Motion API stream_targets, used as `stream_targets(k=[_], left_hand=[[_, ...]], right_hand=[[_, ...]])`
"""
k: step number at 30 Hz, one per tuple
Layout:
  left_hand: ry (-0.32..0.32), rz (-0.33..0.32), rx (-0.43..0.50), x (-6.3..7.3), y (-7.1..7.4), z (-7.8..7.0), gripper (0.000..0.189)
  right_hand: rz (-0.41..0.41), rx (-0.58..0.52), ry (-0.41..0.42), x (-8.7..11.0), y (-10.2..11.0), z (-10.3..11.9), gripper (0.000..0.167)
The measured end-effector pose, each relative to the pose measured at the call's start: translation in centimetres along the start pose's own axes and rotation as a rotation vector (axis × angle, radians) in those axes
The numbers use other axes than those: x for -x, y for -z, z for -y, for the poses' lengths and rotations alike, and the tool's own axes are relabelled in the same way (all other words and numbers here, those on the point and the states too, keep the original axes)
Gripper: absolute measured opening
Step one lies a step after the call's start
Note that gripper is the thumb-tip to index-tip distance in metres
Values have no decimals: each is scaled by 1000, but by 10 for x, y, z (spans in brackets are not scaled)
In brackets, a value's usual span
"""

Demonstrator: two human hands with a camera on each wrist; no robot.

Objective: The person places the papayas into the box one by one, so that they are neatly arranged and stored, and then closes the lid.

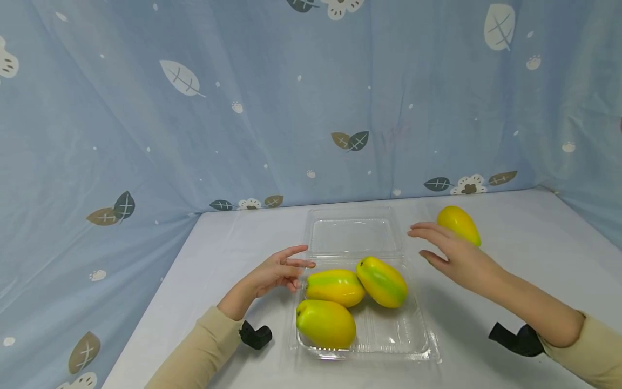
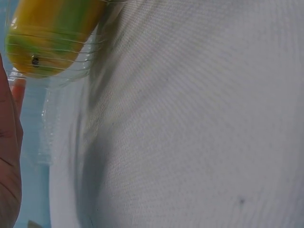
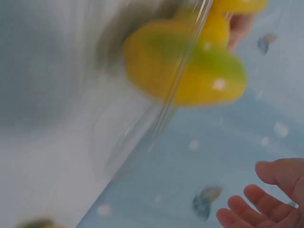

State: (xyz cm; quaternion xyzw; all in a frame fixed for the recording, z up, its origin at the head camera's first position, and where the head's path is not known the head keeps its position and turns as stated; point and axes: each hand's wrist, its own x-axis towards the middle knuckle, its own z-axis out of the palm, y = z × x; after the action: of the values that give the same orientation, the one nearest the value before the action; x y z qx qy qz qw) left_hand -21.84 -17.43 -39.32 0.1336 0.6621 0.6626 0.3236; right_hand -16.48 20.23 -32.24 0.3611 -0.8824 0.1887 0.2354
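A clear plastic clamshell box [image 1: 389, 335] lies on the table with its lid [image 1: 353, 235] folded back. Three yellow-green papayas are in its base: one front left [image 1: 328, 324], another behind it [image 1: 335, 287], and a third tilted to the right [image 1: 383, 282]. Beside the box's left rim is my left hand [image 1: 277, 273], fingers spread and holding nothing; whether a fingertip touches the rim I cannot tell. My right hand [image 1: 459, 254] hovers right of the box, fingers extended, thumb apart, nothing held. Beyond it sits a yellow fruit [image 1: 458, 222], partly hidden by that hand.
A white cloth covers the table [image 1: 233, 243]. Blue patterned curtain [image 1: 272, 108] hangs behind and at both sides. Black straps [image 1: 255, 335] hang at both wrists.
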Motion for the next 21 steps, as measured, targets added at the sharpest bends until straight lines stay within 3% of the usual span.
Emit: stream_targets(k=[5,8,15,21], left_hand=[[-2,-5,-13,0,0,0,68],[-1,-6,-9,0,0,0,68],[1,-9,-12,-1,0,1,68],[-11,0,-14,-1,1,1,68]], right_hand=[[-6,117,61,6,4,-39,56],[14,131,69,10,5,-61,58],[142,98,-33,17,6,-94,54],[166,93,-86,22,5,-115,52]])
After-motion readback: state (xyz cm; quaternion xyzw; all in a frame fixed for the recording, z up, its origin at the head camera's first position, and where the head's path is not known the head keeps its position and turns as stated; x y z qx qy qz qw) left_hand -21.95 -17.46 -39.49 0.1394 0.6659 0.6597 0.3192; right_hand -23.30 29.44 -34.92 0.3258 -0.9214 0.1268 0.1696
